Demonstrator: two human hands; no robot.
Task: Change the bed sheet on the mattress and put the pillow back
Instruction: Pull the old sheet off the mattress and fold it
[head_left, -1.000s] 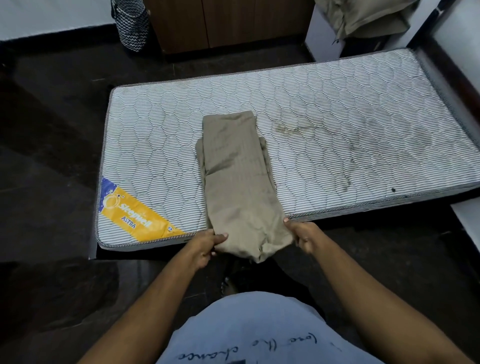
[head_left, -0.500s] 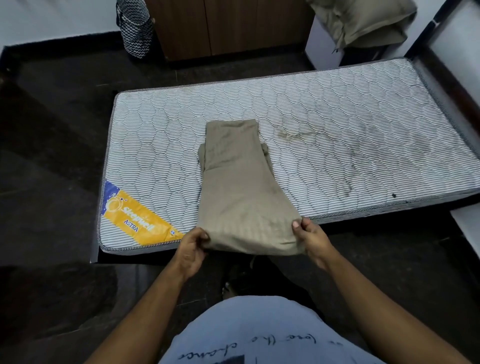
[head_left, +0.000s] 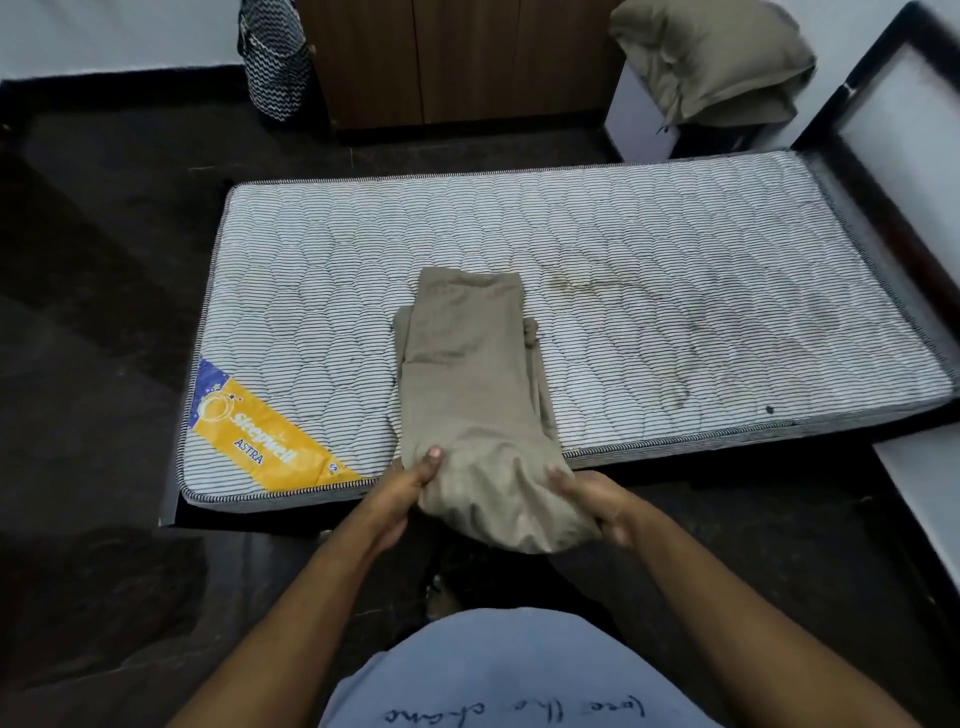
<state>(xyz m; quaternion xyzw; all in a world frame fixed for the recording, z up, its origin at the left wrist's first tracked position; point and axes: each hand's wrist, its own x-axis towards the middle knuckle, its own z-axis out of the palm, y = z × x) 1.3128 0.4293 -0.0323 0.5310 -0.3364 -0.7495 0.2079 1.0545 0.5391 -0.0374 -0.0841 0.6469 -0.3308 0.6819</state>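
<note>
folded sheet held at the mattress edge

while the bare striped mattress (head_left: 649, 270) lies on the dark floor (head_left: 104, 260), a folded tan sheet (head_left: 467, 374) rests across its middle, its near end hanging past the front edge. left hand (head_left: 400, 493) and right hand (head_left: 597, 499) both grip that bunched end. a pillow (head_left: 711, 57) sits behind the far corner.

A zigzag-patterned bag (head_left: 275, 57) stands on the dark floor (head_left: 104, 312) beside a brown wooden cabinet (head_left: 457, 57) at the wall.
</note>
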